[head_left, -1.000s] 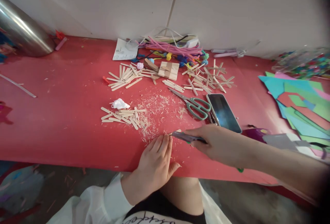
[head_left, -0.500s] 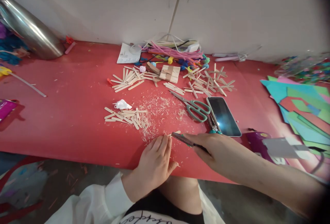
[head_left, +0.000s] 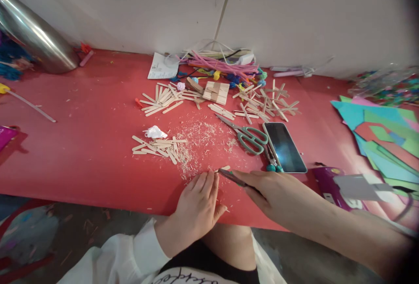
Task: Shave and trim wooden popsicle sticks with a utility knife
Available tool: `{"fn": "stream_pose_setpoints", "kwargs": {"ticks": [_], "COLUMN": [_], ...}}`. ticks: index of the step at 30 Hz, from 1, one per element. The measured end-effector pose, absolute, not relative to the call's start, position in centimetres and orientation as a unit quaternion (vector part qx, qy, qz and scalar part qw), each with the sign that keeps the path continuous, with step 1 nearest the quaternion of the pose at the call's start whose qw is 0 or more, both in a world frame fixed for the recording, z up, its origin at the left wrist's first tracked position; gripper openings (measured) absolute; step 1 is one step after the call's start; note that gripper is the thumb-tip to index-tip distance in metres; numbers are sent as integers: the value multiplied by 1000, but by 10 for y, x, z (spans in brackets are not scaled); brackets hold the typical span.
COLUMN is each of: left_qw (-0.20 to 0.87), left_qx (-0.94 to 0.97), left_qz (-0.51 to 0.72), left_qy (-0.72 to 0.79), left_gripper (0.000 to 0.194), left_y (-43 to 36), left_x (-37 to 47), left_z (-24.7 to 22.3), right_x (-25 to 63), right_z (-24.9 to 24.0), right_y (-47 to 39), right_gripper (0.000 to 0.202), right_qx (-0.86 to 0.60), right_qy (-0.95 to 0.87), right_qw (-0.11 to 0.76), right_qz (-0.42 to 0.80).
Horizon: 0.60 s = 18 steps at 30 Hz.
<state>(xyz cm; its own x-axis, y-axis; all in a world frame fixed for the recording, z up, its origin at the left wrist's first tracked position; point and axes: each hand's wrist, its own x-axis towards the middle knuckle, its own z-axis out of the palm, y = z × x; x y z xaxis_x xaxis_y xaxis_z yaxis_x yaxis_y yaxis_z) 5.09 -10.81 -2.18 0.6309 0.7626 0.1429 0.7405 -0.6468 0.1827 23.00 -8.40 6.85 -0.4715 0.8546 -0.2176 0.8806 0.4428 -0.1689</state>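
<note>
My left hand (head_left: 198, 201) lies palm down at the table's front edge, its fingers together and pressing a wooden craft stick (head_left: 225, 168) onto the red surface. The stick's far end shows past the fingertips; the rest is hidden. My right hand (head_left: 266, 188) is closed around a cutter knife (head_left: 234, 178), whose blade touches the stick beside my left fingertips. Wood shavings (head_left: 199, 138) lie scattered just beyond both hands. Green-handled scissors (head_left: 252, 139) lie open past my right hand, near a phone (head_left: 284, 146).
A pile of craft sticks (head_left: 160, 148) lies left of the shavings, by a crumpled white piece (head_left: 155, 132). More sticks (head_left: 266, 103), a stick bundle (head_left: 216, 93) and pink pipe cleaners (head_left: 222, 66) lie at the back. A steel bottle (head_left: 39, 35) and coloured paper (head_left: 382, 135) flank the table.
The knife blade has shifted slightly left along the stick, towards my left fingertips, and my right hand has turned a little. My left hand stays in place.
</note>
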Motion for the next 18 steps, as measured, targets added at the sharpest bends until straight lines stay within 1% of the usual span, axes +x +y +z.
{"fn": "stream_pose_setpoints", "kwargs": {"ticks": [3,10,18], "left_qw": [55,53,58], "left_qx": [901,902,901], "left_qz": [101,105,115], "left_qy": [419,415,413], "left_gripper": [55,54,54], "left_y": [-108,-108,-107], "left_x": [51,52,51], "left_z": [-22,-23,-25], "right_x": [230,226,226], "right_z": [67,68,71], "right_y": [-84,-88,-89], "right_gripper": [40,48,45], "right_qx": [510,496,491], "right_qy": [846,855,856], "right_qw": [77,113,131], "right_qz": [-136,-104,-93]}}
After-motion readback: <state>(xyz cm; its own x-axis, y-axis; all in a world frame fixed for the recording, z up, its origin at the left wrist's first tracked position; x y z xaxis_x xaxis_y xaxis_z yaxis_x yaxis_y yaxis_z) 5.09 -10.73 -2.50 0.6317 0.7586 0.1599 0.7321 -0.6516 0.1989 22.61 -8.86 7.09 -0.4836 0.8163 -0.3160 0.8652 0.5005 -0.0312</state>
